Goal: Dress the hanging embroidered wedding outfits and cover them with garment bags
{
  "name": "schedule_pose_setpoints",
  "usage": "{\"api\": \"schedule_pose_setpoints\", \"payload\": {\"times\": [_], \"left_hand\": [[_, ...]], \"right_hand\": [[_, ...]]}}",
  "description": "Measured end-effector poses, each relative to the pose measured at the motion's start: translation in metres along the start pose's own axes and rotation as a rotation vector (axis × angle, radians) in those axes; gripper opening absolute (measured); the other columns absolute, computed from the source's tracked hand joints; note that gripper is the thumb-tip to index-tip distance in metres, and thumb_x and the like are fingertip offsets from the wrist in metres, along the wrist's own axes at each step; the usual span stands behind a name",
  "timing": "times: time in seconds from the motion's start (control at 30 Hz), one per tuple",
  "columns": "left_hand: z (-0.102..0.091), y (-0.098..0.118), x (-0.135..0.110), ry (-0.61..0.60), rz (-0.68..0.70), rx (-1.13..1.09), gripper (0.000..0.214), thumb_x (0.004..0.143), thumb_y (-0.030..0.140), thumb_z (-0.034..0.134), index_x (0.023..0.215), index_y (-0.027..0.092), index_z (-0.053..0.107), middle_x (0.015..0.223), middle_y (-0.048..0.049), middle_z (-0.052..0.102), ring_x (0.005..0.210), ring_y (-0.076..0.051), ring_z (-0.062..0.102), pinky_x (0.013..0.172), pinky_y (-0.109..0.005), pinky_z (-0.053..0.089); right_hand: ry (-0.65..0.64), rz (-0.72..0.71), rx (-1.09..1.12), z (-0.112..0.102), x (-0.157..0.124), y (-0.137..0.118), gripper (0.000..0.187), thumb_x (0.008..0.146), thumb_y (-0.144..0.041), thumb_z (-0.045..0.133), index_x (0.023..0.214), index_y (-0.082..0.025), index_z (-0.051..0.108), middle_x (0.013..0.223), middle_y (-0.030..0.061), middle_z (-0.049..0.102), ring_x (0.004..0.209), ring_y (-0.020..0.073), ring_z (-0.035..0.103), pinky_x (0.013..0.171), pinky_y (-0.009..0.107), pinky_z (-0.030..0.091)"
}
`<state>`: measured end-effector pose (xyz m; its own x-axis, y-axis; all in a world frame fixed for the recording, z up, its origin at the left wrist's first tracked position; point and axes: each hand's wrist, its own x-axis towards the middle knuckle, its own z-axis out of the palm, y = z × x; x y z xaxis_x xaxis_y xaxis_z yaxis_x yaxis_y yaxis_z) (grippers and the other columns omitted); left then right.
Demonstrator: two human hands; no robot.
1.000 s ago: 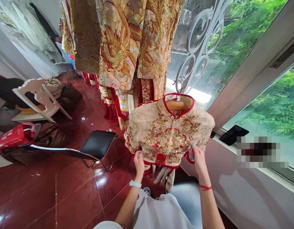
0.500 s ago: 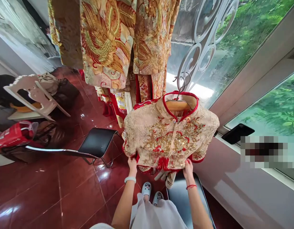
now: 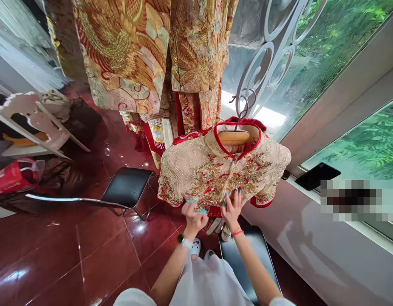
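Note:
A short cream jacket [image 3: 193, 168] with gold and red embroidery and red edging hangs in front of me. Its wooden hanger [image 3: 236, 137] shows inside the collar, below a metal hook. Across the lower front of the jacket lies my right hand [image 3: 232, 209], fingers spread, near the centre seam. My left hand [image 3: 194, 217] is by the lower hem on the left side, fingers loosely bent and thumb apart, holding nothing that I can see. Whether its fingertips touch the cloth I cannot tell.
Gold embroidered garments [image 3: 126, 55] hang behind the jacket. A black chair [image 3: 129, 187] stands left, and another black seat [image 3: 249, 255] is below right. White scrolled ironwork [image 3: 255, 63] fronts the window. A black phone-like object [image 3: 320, 175] is at the sill.
Both hands have let go of the jacket's lower edges and moved inward and up over its front. The hem is no longer stretched outward. The view has shifted slightly.

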<state>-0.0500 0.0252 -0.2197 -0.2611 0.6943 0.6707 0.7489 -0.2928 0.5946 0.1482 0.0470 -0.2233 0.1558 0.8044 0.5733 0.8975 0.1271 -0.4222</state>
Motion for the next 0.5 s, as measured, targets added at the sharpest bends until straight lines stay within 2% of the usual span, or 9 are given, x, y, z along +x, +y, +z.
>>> {"api": "schedule_pose_setpoints", "payload": {"times": [0.03, 0.07, 0.17, 0.23, 0.3, 0.33, 0.37, 0.4, 0.5], "left_hand": [[0.009, 0.013, 0.014, -0.101, 0.166, 0.034, 0.020, 0.083, 0.029, 0.061, 0.103, 0.026, 0.061, 0.120, -0.0124, 0.058, 0.119, -0.033, 0.053, 0.107, -0.054, 0.040], [0.017, 0.025, 0.029, -0.196, 0.233, 0.095, 0.025, 0.085, 0.025, 0.058, 0.109, 0.028, 0.065, 0.125, -0.0120, 0.059, 0.123, -0.033, 0.053, 0.108, -0.053, 0.039], [0.019, 0.048, 0.076, -0.350, 0.226, 0.217, 0.044, 0.090, 0.022, 0.051, 0.132, 0.030, 0.063, 0.141, -0.0128, 0.055, 0.130, -0.033, 0.050, 0.110, -0.051, 0.036], [-0.002, 0.053, 0.102, -0.206, 0.267, 0.164, 0.040, 0.092, 0.022, 0.051, 0.128, 0.031, 0.065, 0.136, -0.0130, 0.057, 0.125, -0.032, 0.054, 0.107, -0.048, 0.039], [-0.033, 0.051, 0.132, 0.095, 0.275, 0.072, 0.033, 0.093, 0.023, 0.054, 0.122, 0.029, 0.068, 0.126, -0.0123, 0.058, 0.118, -0.030, 0.055, 0.105, -0.046, 0.041], [-0.049, 0.048, 0.150, 0.229, 0.230, 0.032, 0.032, 0.094, 0.025, 0.055, 0.124, 0.027, 0.066, 0.126, -0.0124, 0.057, 0.119, -0.029, 0.055, 0.106, -0.047, 0.040], [-0.062, 0.044, 0.171, 0.315, 0.139, -0.017, 0.036, 0.095, 0.030, 0.055, 0.130, 0.023, 0.063, 0.130, -0.0134, 0.055, 0.124, -0.030, 0.052, 0.109, -0.049, 0.038], [-0.073, 0.041, 0.193, 0.316, 0.089, -0.089, 0.039, 0.097, 0.035, 0.052, 0.133, 0.022, 0.060, 0.131, -0.0133, 0.056, 0.126, -0.030, 0.050, 0.111, -0.049, 0.036], [-0.083, 0.038, 0.248, 0.101, 0.052, -0.333, 0.040, 0.096, 0.050, 0.055, 0.121, 0.021, 0.069, 0.116, -0.0097, 0.063, 0.113, -0.025, 0.059, 0.103, -0.041, 0.046]], "right_hand": [[-0.073, -0.001, -0.025, 0.009, 0.012, -0.012, 0.044, 0.088, -0.031, 0.043, 0.125, -0.020, 0.064, 0.145, 0.0168, 0.051, 0.142, 0.0389, 0.036, 0.114, 0.068, 0.023], [-0.120, 0.012, -0.033, 0.015, 0.024, -0.022, 0.046, 0.089, -0.029, 0.041, 0.128, -0.019, 0.063, 0.148, 0.0178, 0.049, 0.143, 0.0397, 0.035, 0.113, 0.069, 0.024], [-0.002, -0.021, 0.055, 0.006, 0.051, -0.033, 0.046, 0.091, -0.029, 0.043, 0.135, -0.027, 0.059, 0.147, 0.0132, 0.050, 0.137, 0.0374, 0.044, 0.111, 0.065, 0.032], [0.228, -0.029, 0.103, -0.027, 0.070, -0.020, 0.047, 0.093, -0.033, 0.047, 0.140, -0.034, 0.052, 0.144, 0.0103, 0.052, 0.134, 0.0362, 0.046, 0.110, 0.064, 0.034], [0.456, 0.056, 0.117, -0.073, 0.101, 0.004, 0.054, 0.096, -0.036, 0.046, 0.150, -0.032, 0.040, 0.146, 0.0132, 0.047, 0.139, 0.0385, 0.039, 0.112, 0.069, 0.027], [0.609, 0.128, 0.160, -0.096, 0.121, 0.017, 0.055, 0.095, -0.039, 0.051, 0.149, -0.030, 0.042, 0.145, 0.0131, 0.049, 0.137, 0.0370, 0.041, 0.114, 0.067, 0.027], [0.663, 0.158, 0.258, -0.118, 0.143, 0.028, 0.057, 0.094, -0.043, 0.054, 0.147, -0.028, 0.045, 0.144, 0.0125, 0.050, 0.134, 0.0345, 0.046, 0.114, 0.063, 0.031], [0.561, 0.142, 0.385, -0.137, 0.165, 0.037, 0.055, 0.092, -0.048, 0.056, 0.143, -0.026, 0.051, 0.141, 0.0113, 0.054, 0.132, 0.0324, 0.049, 0.113, 0.059, 0.035], [0.272, 0.137, 0.699, -0.169, 0.217, 0.050, 0.051, 0.085, -0.060, 0.061, 0.115, -0.019, 0.071, 0.114, 0.0106, 0.071, 0.105, 0.0265, 0.064, 0.097, 0.046, 0.049]]}}
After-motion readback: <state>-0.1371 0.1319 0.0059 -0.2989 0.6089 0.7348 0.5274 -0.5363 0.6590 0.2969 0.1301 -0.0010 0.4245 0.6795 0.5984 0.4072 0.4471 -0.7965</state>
